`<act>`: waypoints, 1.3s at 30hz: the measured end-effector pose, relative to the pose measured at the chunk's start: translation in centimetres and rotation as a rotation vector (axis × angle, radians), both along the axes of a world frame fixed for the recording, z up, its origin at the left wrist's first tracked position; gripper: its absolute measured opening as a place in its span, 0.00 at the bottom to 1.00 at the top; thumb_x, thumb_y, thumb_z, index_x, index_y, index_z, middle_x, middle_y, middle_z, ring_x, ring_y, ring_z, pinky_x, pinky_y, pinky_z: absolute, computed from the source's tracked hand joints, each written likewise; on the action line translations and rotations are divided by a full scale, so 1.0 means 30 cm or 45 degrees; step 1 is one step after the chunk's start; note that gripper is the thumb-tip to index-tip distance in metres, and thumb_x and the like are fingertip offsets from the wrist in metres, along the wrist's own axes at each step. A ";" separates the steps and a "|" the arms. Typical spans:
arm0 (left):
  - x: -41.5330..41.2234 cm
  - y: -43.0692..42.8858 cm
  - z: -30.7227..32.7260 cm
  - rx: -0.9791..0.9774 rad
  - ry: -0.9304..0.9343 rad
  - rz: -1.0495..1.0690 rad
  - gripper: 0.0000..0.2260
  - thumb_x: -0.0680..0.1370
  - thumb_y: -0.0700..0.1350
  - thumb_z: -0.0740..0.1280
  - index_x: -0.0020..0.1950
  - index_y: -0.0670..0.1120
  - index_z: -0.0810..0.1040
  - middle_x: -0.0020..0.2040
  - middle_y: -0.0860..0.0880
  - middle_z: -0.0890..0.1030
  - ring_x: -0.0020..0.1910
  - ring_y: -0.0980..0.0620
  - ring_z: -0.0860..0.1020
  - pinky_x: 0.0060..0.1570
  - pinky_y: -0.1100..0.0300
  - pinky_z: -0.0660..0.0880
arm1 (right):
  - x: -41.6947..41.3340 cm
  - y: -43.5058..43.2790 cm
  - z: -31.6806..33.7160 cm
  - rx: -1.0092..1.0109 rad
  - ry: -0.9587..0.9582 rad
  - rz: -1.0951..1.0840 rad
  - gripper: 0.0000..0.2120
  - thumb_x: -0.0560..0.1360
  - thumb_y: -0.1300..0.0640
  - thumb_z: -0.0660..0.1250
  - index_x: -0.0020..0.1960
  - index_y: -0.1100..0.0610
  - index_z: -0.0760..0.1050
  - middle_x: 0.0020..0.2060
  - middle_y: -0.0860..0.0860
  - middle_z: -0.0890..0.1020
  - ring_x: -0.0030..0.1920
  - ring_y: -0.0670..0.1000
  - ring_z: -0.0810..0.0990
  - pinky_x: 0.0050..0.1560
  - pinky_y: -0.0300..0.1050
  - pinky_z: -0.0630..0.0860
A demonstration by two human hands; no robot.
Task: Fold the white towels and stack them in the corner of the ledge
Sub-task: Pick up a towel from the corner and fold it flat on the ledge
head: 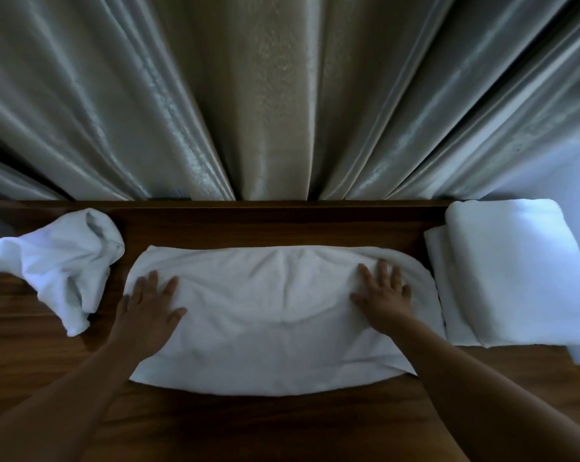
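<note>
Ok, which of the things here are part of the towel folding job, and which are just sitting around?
Part of the job:
- flat towel under the left hand and right hand
- crumpled towel, left
- folded stack, right corner
- wooden ledge

Just there:
- curtain behind the ledge

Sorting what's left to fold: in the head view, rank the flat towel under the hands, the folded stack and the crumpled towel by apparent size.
1. Flat towel
2. Folded stack, partly cut off at the frame edge
3. Crumpled towel, bunched up, so its true size is unclear
</note>
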State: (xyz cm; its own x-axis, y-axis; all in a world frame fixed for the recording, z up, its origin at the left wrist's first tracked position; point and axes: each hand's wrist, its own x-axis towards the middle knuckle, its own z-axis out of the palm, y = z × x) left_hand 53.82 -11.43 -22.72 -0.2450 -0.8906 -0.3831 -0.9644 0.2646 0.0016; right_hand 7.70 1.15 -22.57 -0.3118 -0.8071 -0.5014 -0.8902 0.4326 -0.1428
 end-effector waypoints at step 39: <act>0.073 -0.134 -0.063 -0.034 0.123 -0.203 0.32 0.76 0.63 0.45 0.76 0.51 0.64 0.77 0.41 0.62 0.75 0.39 0.62 0.68 0.35 0.64 | -0.263 -0.152 0.166 0.236 -0.105 0.106 0.20 0.75 0.50 0.71 0.66 0.50 0.76 0.63 0.53 0.68 0.63 0.56 0.71 0.63 0.48 0.71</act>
State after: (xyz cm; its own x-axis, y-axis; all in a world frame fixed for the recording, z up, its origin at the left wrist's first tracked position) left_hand 56.01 -15.47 -24.62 -0.4185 -0.8470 -0.3278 -0.9058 0.4154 0.0832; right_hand -0.20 -3.41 -17.61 -0.1999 -0.7199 -0.6646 -0.9126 0.3836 -0.1411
